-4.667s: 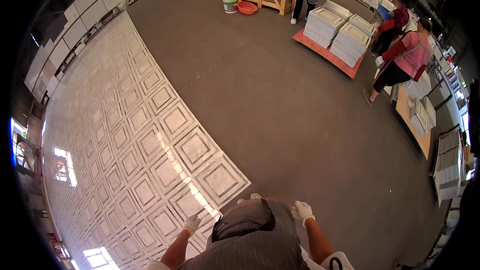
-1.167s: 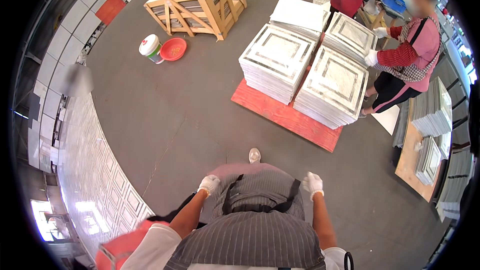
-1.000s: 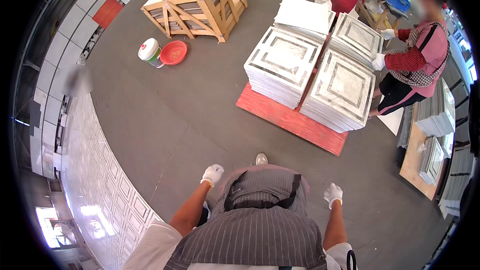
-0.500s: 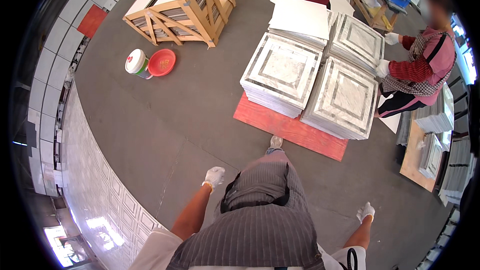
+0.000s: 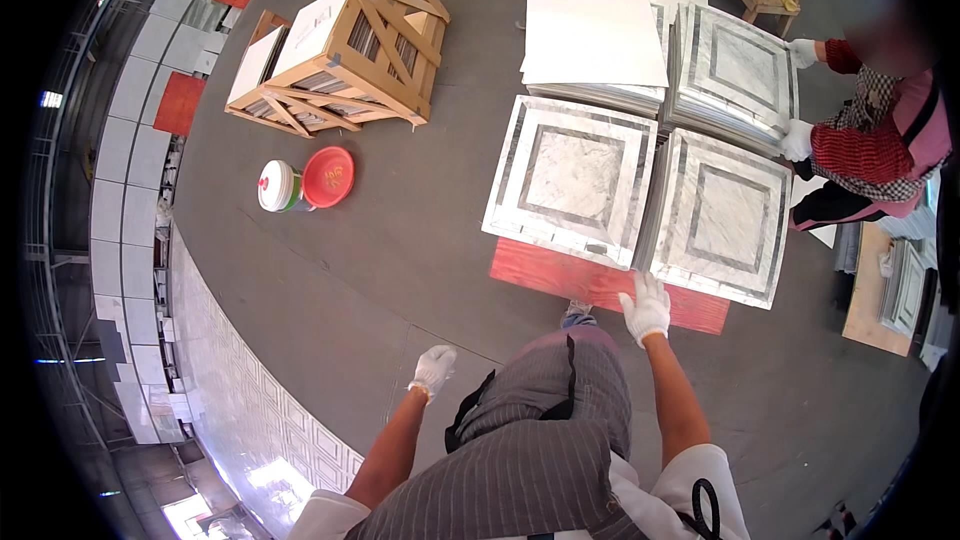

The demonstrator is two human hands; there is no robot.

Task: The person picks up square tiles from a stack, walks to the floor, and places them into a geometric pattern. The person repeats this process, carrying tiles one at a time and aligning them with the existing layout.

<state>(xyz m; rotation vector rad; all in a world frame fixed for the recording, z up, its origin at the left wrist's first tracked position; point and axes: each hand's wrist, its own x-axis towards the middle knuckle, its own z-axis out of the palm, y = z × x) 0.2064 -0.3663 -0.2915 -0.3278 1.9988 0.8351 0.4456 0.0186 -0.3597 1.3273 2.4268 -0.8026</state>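
Observation:
My right hand (image 5: pixel 646 306), in a white glove, reaches out over the red wooden board (image 5: pixel 545 268) with its fingers stretched. Its fingertips are at the near edges of two stacks of marble-patterned square tiles, the left stack (image 5: pixel 580 168) and the right stack (image 5: pixel 722 208); whether they touch is hard to tell. Nothing shows in that hand. Lower and to the left, my gloved left hand (image 5: pixel 434 368) hangs over the grey floor, fingers curled, with nothing visible in it.
Behind stand another tile stack (image 5: pixel 735 70) and one topped with white sheets (image 5: pixel 595 38). A co-worker's gloved hand (image 5: pixel 797 140) rests against the far right stack. A wooden crate (image 5: pixel 340 70), white bucket (image 5: pixel 280 186) and red basin (image 5: pixel 329 178) sit at the left.
My right hand has swung from low at my right side up and forward to the near tile stacks. The stacks appear closer. My left hand stays low, still curled.

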